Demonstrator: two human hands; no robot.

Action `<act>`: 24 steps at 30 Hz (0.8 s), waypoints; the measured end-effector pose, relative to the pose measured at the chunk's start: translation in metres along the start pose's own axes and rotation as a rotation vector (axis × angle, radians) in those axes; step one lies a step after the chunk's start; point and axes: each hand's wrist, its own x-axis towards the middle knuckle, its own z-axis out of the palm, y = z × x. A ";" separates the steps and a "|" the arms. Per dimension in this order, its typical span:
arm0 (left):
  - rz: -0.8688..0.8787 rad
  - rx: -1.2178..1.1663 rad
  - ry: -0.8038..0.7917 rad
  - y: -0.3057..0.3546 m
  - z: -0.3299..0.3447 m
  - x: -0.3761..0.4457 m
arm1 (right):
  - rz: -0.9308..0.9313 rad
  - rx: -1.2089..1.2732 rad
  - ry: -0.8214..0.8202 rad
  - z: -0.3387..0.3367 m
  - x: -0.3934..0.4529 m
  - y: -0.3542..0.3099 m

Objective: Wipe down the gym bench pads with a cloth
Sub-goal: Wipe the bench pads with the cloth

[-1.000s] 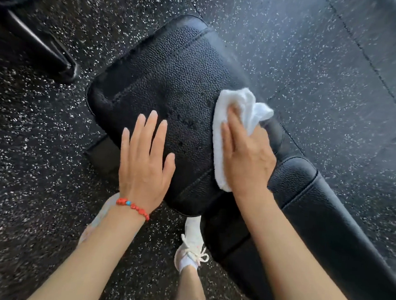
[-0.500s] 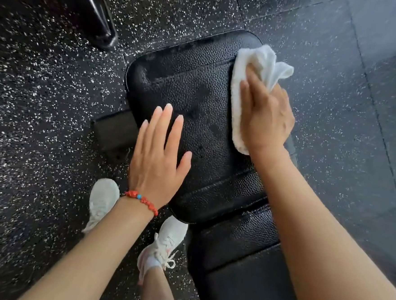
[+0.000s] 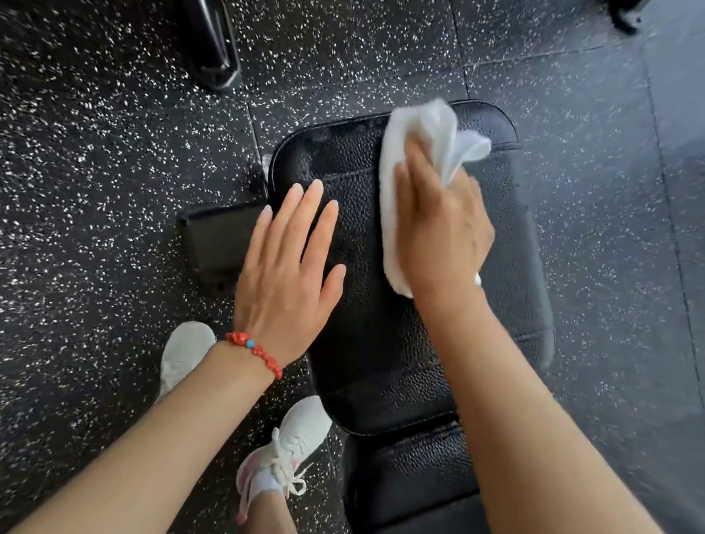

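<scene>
Head view: white cloth (image 3: 428,147), soft, limp and light by its look, best held bunched under the palm as the right hand (image 3: 441,227) has it, grip curled on the folds, pressed to the far end of the bench pad (image 3: 379,343). Pad black, pebbled, probably firm and grippy; left hand (image 3: 288,270) lies flat beside it, fingers straight.

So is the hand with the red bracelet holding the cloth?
No, the left hand with the bracelet lies flat and bare on the pad; the right hand has the cloth.
</scene>
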 end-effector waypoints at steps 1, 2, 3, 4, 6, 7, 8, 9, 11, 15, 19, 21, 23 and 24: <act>0.009 0.001 0.000 -0.001 0.000 0.000 | 0.029 0.001 0.020 0.005 0.013 -0.005; 0.019 0.001 0.000 -0.002 0.000 0.000 | 0.054 0.003 0.042 0.008 0.019 -0.007; 0.028 -0.001 -0.002 -0.003 -0.001 0.000 | 0.071 0.008 0.060 0.008 0.018 -0.007; 0.035 -0.004 -0.003 -0.004 -0.001 0.000 | 0.069 0.014 0.071 0.006 0.012 -0.008; 0.041 -0.014 -0.004 -0.005 -0.002 0.000 | 0.026 0.017 0.052 0.001 -0.008 -0.013; 0.038 -0.022 -0.004 -0.006 -0.003 0.000 | -0.009 0.013 0.017 0.000 -0.016 -0.017; 0.030 -0.027 -0.005 -0.007 -0.004 -0.001 | -0.047 0.005 -0.027 0.000 -0.020 -0.021; 0.022 -0.029 -0.008 -0.007 -0.005 -0.001 | -0.085 -0.007 -0.060 0.001 -0.021 -0.024; 0.015 -0.020 -0.022 -0.008 -0.006 -0.002 | -0.189 -0.041 -0.056 0.002 -0.016 -0.024; 0.008 0.010 -0.052 -0.008 -0.008 -0.002 | -0.289 -0.030 -0.056 -0.001 0.000 -0.007; -0.003 0.014 -0.047 -0.007 -0.006 -0.001 | 0.046 -0.102 -0.050 -0.013 0.031 0.040; -0.004 0.010 -0.049 -0.006 -0.005 -0.002 | 0.184 -0.127 0.020 -0.020 0.040 0.055; -0.006 0.007 -0.042 -0.005 -0.004 -0.003 | 0.245 -0.116 0.026 -0.014 0.038 0.046; -0.006 0.007 -0.037 -0.005 -0.003 -0.004 | 0.228 -0.114 -0.007 -0.008 0.034 0.034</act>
